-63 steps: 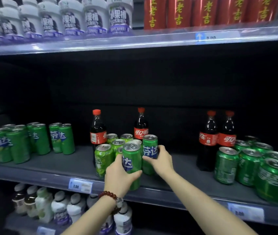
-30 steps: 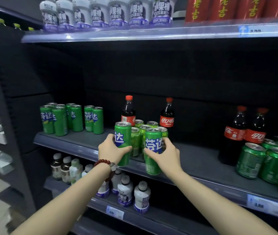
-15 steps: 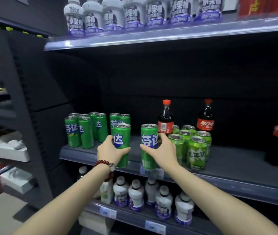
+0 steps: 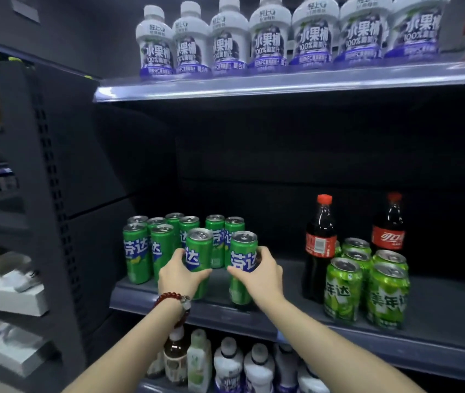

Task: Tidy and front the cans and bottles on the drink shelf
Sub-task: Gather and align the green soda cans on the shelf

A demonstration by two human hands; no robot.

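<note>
The left hand (image 4: 181, 275) is wrapped round one tall green can (image 4: 199, 251). The right hand (image 4: 259, 275) is wrapped round another tall can (image 4: 243, 256). Both cans stand up straight near the front edge of the shelf (image 4: 438, 307), just in front of a bunch of the same green cans (image 4: 151, 242) at the left end. Off to the right stand two cola bottles (image 4: 319, 245) and some short green cans (image 4: 342, 290). White bottles (image 4: 268, 38) line the top shelf.
</note>
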